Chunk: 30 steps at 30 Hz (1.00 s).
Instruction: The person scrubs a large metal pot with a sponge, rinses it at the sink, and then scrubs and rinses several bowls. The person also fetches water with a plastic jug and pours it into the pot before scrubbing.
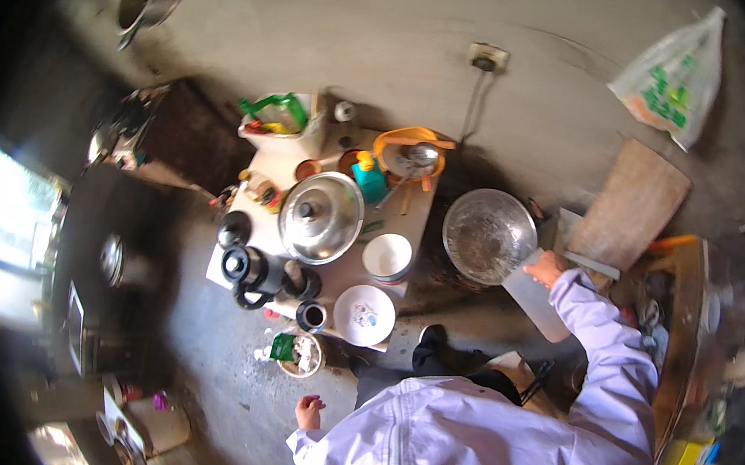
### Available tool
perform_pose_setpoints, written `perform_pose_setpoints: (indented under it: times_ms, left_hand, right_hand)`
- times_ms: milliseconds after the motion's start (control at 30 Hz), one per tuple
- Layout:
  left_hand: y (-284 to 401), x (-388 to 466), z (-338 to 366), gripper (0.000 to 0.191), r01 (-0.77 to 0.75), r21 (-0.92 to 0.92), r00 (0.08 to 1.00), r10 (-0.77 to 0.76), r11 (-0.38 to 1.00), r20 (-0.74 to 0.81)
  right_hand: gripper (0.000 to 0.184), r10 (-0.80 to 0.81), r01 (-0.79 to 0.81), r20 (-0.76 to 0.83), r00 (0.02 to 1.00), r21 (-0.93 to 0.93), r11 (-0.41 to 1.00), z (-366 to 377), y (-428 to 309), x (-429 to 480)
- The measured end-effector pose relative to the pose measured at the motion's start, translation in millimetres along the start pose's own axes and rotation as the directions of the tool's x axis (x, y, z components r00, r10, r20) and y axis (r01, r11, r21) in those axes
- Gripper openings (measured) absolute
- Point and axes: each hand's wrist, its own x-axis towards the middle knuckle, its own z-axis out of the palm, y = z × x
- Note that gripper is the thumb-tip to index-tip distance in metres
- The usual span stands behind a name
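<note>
My right hand (547, 269) grips the upper edge of a flat grey board (542, 307), which slants down to the right. Just left of that hand sits a wide metal wok (488, 236) with a wet, shiny inside; its contents are hard to make out. The board's upper left corner lies by the wok's rim, and I cannot tell whether they touch. Low beside my body hangs my left hand (309, 413), holding nothing, its fingers loosely curled and a little apart. A small waste bin (315, 359) with a green packet and white scraps is nearest to it.
On a low table (383, 225) stand a lidded steel pot (320, 218), a vacuum jug (252, 274), a white bowl (387, 255), a white plate (364, 315) and an orange basin (442, 162). A brown board (634, 202) leans at right. A wooden box (679, 339) flanks my right arm.
</note>
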Motion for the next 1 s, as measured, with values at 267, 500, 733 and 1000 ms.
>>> perform_pose_setpoints:
  times_ms: [267,500,733,1000]
  left_hand:
    - [-16,-21,-10,0.017,0.087,-0.001,0.991,-0.086,0.996,-0.098]
    - [-40,-14,-21,0.016,0.190,0.057,0.978,-0.184,0.980,-0.097]
    - [-48,42,-44,0.013,0.192,-0.088,0.981,-0.193,0.977,-0.003]
    - [172,25,-109,0.062,0.389,-0.126,0.758,-0.239,0.913,0.607]
  right_hand:
    - [0.045,-0.097,0.039,-0.157,0.983,-0.338,0.940,1,-36,-6]
    - [0.038,-0.132,0.079,-0.108,0.985,-0.397,0.914,-12,-51,-18]
    - [0.038,-0.187,0.151,0.464,0.866,0.113,0.982,-45,-130,-85]
    - [0.033,-0.615,0.557,0.746,0.255,0.407,0.724,88,-364,-211]
